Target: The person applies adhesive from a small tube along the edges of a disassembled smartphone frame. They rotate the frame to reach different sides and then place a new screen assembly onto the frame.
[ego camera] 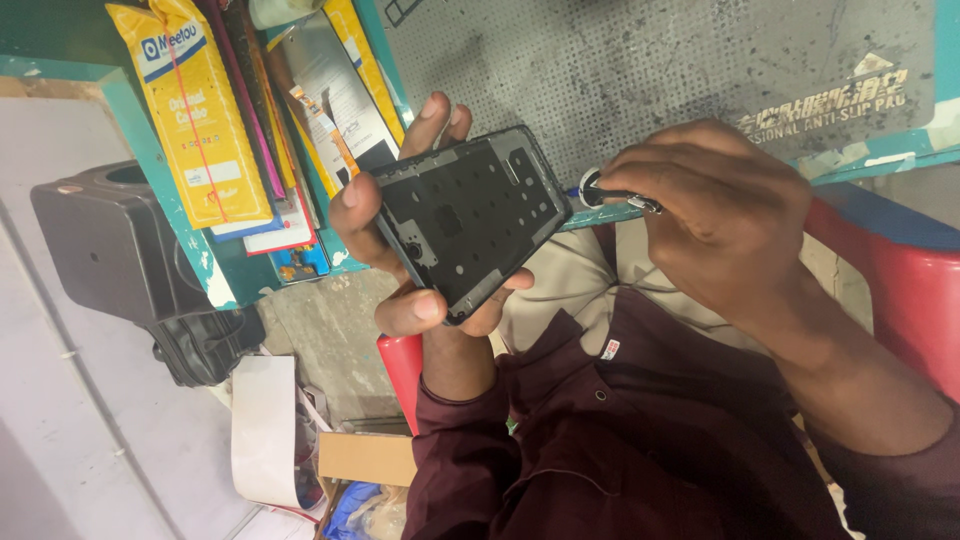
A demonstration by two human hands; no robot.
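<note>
Both hands were up: left hand (410,260) gripped the phone frame (468,218) by its edges; right hand (715,215), just beside the frame, pinched a screwdriver (612,195).

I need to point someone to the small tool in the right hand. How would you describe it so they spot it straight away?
Start at the grey dotted work mat along the top, then drop to its lower edge, where the right hand is curled beside the opened black phone frame held in the left hand. The tool is the thin dark rod with a round end poking out of those fingers, the only slim metal item there.
</note>
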